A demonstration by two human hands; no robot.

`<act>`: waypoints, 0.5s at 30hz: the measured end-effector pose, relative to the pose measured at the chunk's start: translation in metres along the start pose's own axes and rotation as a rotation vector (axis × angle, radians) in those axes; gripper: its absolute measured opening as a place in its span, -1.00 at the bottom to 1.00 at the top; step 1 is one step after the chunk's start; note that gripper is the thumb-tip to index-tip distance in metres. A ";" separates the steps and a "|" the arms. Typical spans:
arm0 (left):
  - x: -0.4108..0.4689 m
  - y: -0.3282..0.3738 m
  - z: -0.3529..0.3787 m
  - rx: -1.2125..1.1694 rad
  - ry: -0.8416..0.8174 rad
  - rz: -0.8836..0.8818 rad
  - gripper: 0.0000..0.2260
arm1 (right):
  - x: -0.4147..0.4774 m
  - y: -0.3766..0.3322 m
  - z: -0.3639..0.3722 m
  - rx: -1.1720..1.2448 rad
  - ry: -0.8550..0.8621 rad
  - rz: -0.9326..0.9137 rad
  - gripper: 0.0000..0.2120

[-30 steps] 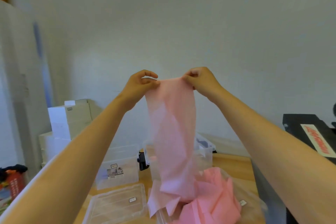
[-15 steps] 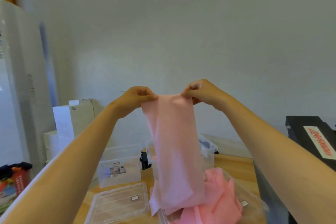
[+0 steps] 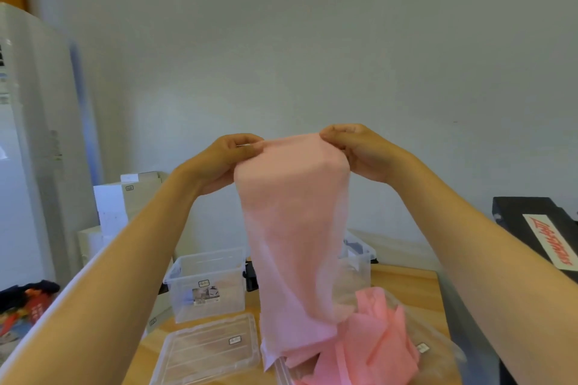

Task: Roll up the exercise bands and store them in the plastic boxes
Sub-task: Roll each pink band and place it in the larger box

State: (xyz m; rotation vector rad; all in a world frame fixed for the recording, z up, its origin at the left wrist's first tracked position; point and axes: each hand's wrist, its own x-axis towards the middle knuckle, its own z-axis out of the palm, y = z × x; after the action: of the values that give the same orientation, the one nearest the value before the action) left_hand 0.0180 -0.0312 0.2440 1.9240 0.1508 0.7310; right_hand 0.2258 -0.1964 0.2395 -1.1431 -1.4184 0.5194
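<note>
A wide pink exercise band (image 3: pixel 294 247) hangs in front of me, held up by its top edge. My left hand (image 3: pixel 225 159) pinches the top left corner and my right hand (image 3: pixel 356 150) pinches the top right corner. The band's top edge looks folded or rolled over between them. Its lower end drops to a crumpled heap of brighter pink bands (image 3: pixel 372 350) in a clear bag at the bottom. An open clear plastic box (image 3: pixel 203 284) stands on the wooden table behind and left of the band. Its clear lid (image 3: pixel 206 350) lies flat in front of it.
A second clear box (image 3: pixel 356 256) stands behind the hanging band, mostly hidden. A black case with a red-lettered label (image 3: pixel 547 234) sits at the right. White boxes (image 3: pixel 125 203) are stacked at the left beside a tall white appliance (image 3: pixel 28 134).
Both hands have come down from their higher position and turned the band's top edge over. The band has sagged lower toward the heap.
</note>
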 end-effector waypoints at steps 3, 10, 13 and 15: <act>0.008 -0.010 0.000 0.216 0.081 -0.002 -0.95 | 0.003 0.010 -0.004 -0.172 0.074 0.036 -0.86; 0.031 -0.068 -0.002 0.406 0.034 -0.179 -0.96 | 0.019 0.070 -0.009 -0.379 0.117 0.258 -0.83; 0.046 -0.098 0.008 0.571 0.260 -0.047 -0.86 | 0.032 0.106 -0.002 -0.629 0.326 0.155 -0.86; 0.046 -0.110 0.016 0.522 0.296 0.011 -0.86 | 0.031 0.118 0.004 -0.651 0.380 0.054 -0.88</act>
State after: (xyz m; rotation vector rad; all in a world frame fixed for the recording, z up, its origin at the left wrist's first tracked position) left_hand 0.0870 0.0265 0.1647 2.2926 0.5611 1.0595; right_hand 0.2666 -0.1186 0.1544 -1.6929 -1.2474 -0.1491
